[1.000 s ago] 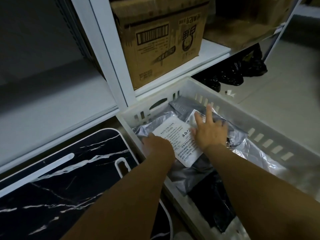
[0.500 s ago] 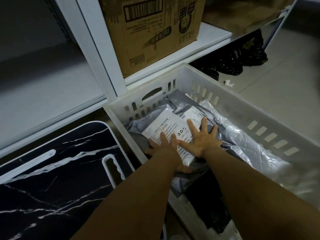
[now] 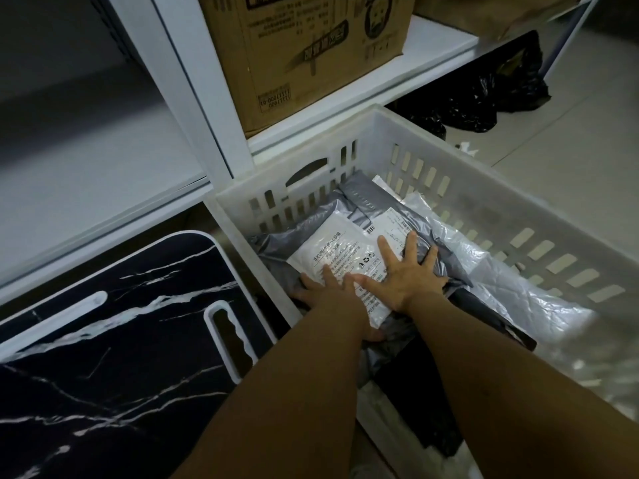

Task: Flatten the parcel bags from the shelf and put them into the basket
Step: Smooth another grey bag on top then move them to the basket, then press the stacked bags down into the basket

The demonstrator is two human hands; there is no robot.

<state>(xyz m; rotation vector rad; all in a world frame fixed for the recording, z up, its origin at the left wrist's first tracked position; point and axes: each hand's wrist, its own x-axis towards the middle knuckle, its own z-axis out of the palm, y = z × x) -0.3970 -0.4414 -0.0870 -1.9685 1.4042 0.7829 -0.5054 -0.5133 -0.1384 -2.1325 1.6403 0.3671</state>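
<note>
Inside the white slatted basket (image 3: 460,174), two hands are seen pressed flat on a white printed parcel bag (image 3: 340,252), which lies on top of the pile at the basket's end nearest the shelf upright (image 3: 193,88). The left hand (image 3: 328,299) is laid with fingers straight and slightly spread on the bag's near edge; its palm is largely covered by the forearm. The right hand (image 3: 404,274) is spread wide, fingers straight, partly on the white bag and partly on the grey parcel bag (image 3: 356,198) beneath it. Nothing is gripped by either hand.

Four bags can be counted in the basket: the white one, the grey one bearing a white shipping label (image 3: 392,228), a clear crinkled plastic bag (image 3: 511,295) toward the basket's far side, and a black bag (image 3: 415,409) at the near end, largely hidden by the arms. Whether further bags lie beneath cannot be told. Print on the white bag is too small to read.

One cardboard box (image 3: 304,50) is noted on the shelf behind the basket, cut off at the top. Black plastic bags (image 3: 484,102) are heaped under that shelf; their number cannot be made out. One black marbled panel (image 3: 103,340) with white trim lies left of the basket, cut off at the frame edge.
</note>
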